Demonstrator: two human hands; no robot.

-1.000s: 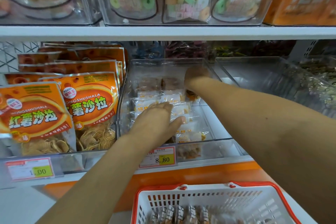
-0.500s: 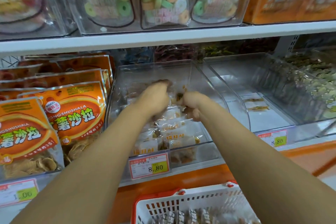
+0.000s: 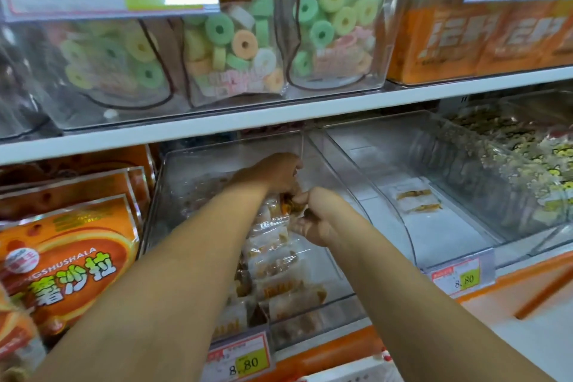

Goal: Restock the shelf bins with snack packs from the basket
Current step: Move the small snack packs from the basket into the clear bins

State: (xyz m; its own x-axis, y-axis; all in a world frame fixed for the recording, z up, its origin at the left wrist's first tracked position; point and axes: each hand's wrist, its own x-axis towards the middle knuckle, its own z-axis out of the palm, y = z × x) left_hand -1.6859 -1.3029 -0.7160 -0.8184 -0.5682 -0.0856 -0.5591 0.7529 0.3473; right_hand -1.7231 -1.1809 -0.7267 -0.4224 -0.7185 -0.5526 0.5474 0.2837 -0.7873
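Both my hands reach into the clear plastic shelf bin on the lower shelf. My left hand lies near the back of the bin, fingers curled down over small clear snack packs. Just in front of it, my right hand has its fingers curled round the same bunch of packs. A pile of snack packs with brown contents fills the bin's front half. Only the white rim of the basket shows at the bottom edge.
Orange bags stand left of the bin. To the right is a clear bin holding two small packs, then one with yellow-printed packs. The shelf above carries candy-ring jars. Price tags front the bins.
The view has tilted up and moved closer, so the basket has nearly left the frame. Both hands have stayed together in the bin's back half, bunched over the packs.
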